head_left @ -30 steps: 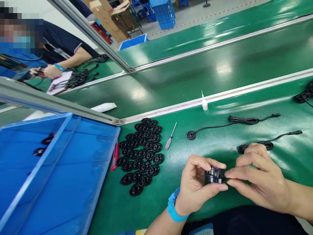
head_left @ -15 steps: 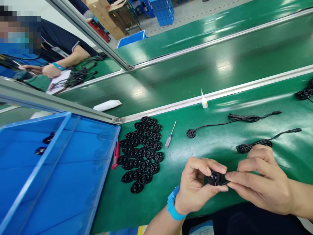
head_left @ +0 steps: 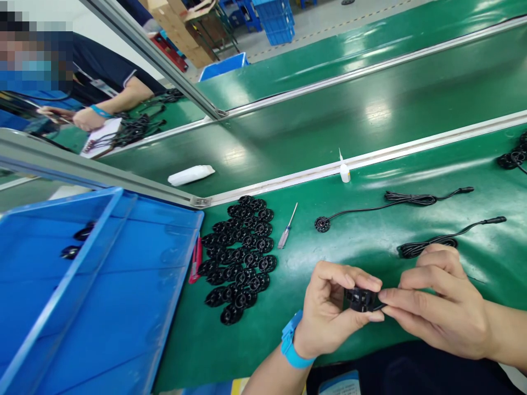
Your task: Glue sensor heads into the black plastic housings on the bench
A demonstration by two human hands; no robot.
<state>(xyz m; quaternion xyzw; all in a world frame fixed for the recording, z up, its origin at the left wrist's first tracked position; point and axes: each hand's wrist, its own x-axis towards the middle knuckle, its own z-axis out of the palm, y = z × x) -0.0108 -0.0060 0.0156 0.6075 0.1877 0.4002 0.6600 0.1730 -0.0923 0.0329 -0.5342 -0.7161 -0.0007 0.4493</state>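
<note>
My left hand point(head_left: 329, 312), with a blue wrist strap, grips a small round black plastic housing point(head_left: 361, 299) between thumb and fingers. Close against its right side, my right hand point(head_left: 444, 304) pinches a thin black cable point(head_left: 379, 307) where it meets the housing. Past my right hand lies a coiled black cable point(head_left: 428, 246) with a plug end. Farther back, another bundled cable point(head_left: 411, 197) runs left to a round black disc point(head_left: 322, 224). A screwdriver point(head_left: 287, 227) with a clear handle rests left of that disc.
Several black round parts point(head_left: 242, 255) are grouped at left, beside a red-handled tool point(head_left: 196, 262) and a large blue bin point(head_left: 102, 285). A small white bottle point(head_left: 345, 173) stands by the rail. A white packet point(head_left: 191, 175) lies on the green belt beyond. Across it a person point(head_left: 111, 104) works with cables.
The white packet on the belt has shifted to the right. The housing looks slightly turned in my left hand; both hands stay in nearly the same place.
</note>
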